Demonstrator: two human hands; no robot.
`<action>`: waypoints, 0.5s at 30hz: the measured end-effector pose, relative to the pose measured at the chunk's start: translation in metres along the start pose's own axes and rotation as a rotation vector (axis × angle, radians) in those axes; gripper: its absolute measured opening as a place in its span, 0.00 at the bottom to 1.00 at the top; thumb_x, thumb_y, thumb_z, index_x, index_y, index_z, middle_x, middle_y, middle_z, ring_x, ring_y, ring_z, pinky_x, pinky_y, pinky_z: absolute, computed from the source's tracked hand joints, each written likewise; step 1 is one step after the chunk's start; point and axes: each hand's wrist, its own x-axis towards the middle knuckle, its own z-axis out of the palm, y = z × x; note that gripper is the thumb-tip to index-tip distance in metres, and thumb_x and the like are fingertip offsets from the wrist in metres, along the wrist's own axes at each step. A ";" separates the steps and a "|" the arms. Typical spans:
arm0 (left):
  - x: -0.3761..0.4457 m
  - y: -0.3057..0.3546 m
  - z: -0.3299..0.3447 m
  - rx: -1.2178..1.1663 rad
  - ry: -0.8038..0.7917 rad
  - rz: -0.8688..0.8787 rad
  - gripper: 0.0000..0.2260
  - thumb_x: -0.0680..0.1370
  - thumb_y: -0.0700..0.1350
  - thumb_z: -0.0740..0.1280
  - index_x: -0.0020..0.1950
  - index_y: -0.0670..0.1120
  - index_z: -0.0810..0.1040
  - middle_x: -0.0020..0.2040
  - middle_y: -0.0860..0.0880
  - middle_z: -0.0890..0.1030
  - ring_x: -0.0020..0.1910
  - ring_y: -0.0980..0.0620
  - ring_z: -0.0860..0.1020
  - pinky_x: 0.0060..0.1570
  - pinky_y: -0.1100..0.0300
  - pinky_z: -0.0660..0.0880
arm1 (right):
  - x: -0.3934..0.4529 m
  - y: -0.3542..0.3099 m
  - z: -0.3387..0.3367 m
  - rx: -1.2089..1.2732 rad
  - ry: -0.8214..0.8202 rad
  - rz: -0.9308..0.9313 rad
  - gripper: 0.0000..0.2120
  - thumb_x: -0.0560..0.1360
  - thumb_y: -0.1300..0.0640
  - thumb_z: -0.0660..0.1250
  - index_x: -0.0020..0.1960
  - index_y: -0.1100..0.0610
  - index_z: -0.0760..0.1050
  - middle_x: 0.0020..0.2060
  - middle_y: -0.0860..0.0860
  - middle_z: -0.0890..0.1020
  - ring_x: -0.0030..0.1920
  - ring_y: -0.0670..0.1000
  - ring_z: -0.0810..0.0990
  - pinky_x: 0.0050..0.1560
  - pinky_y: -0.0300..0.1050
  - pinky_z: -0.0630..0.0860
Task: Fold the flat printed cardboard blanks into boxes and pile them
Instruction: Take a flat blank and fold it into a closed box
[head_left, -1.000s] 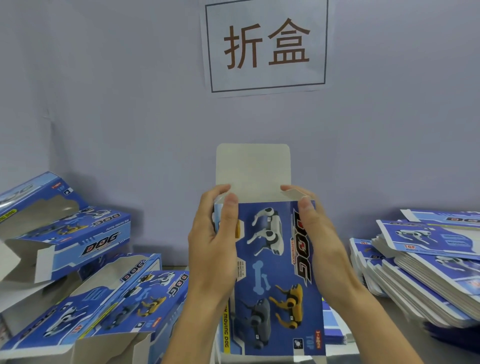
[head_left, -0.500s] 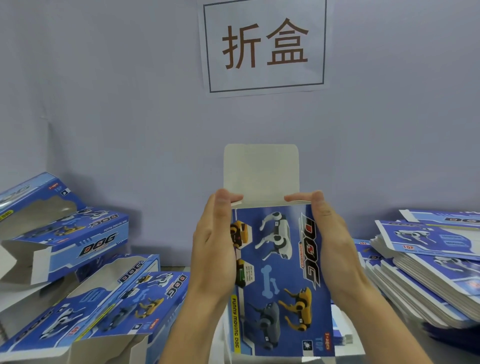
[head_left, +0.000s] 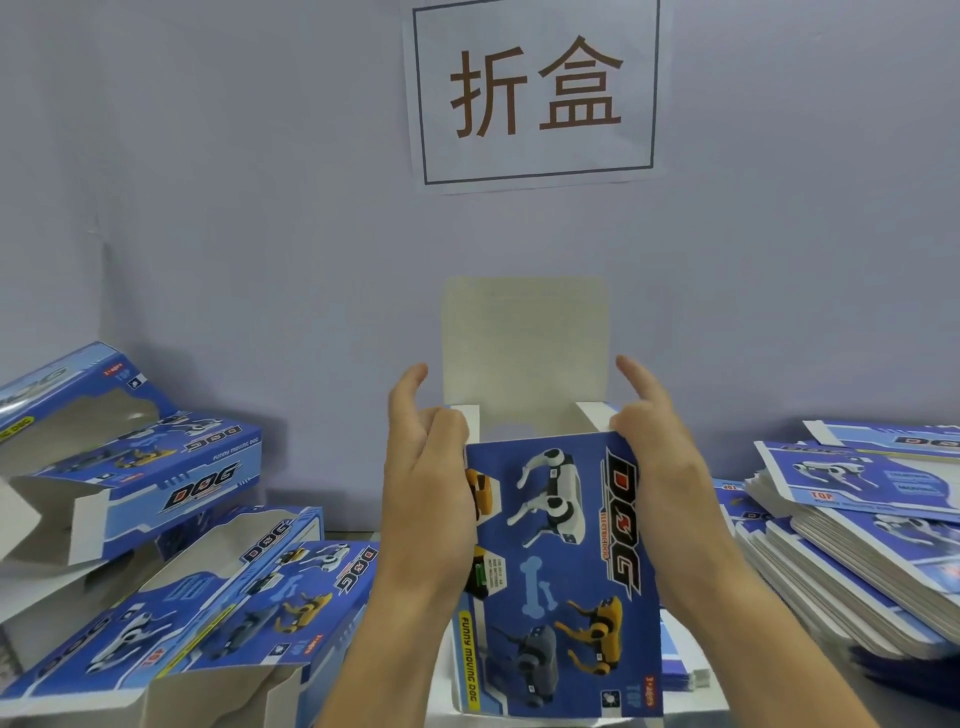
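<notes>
Pale lilac wall fills the background, with a paper sign carrying two brown characters taped high on it, and a cluttered work surface runs below.

At the centre, both hands hold one printed box upright in the air, its blue dog-printed face turned toward the camera. The left hand clasps the box's left edge, thumb lying along the printed front near the top corner, while its fingers rise straight and free beside the opening. The right hand grips the right edge in the same way, thumb on the front corner, with one finger raised clear of the card. So each hand is clamped on the box by thumb and palm, the upper fingers loose and apart.

Just between those raised fingers, the two small side flaps stand at the mouth, and the large plain lid flap stands upright beyond them, not yet folded down. The body looks already squared into a tube; closing the top appears to be the step in hand. The lower end is partly out of view, so I cannot tell whether it is shut.

Farther out, on the left, several folded boxes lie piled loosely, some with ends hanging open. On the right, a thick stack of flat blanks waits, so by my reckoning much of the job remains.
</notes>
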 end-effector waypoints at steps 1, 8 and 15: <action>0.000 0.000 0.000 0.001 -0.015 0.008 0.18 0.83 0.42 0.54 0.68 0.60 0.70 0.30 0.56 0.71 0.23 0.61 0.65 0.22 0.68 0.65 | 0.000 -0.001 0.001 0.017 -0.032 -0.007 0.19 0.70 0.45 0.56 0.57 0.29 0.74 0.34 0.50 0.83 0.34 0.51 0.82 0.34 0.45 0.79; 0.002 0.001 0.001 0.016 0.022 0.073 0.18 0.82 0.39 0.56 0.59 0.61 0.75 0.25 0.60 0.66 0.22 0.60 0.63 0.21 0.67 0.64 | 0.000 -0.001 0.000 0.072 -0.015 0.025 0.13 0.70 0.46 0.57 0.51 0.35 0.75 0.29 0.55 0.77 0.28 0.52 0.78 0.27 0.44 0.76; 0.001 0.001 0.001 -0.013 0.039 0.122 0.16 0.82 0.39 0.57 0.55 0.60 0.76 0.34 0.53 0.79 0.26 0.56 0.66 0.22 0.66 0.65 | 0.000 0.003 0.001 0.105 0.000 0.003 0.13 0.70 0.46 0.58 0.52 0.38 0.74 0.32 0.57 0.77 0.30 0.53 0.78 0.29 0.47 0.76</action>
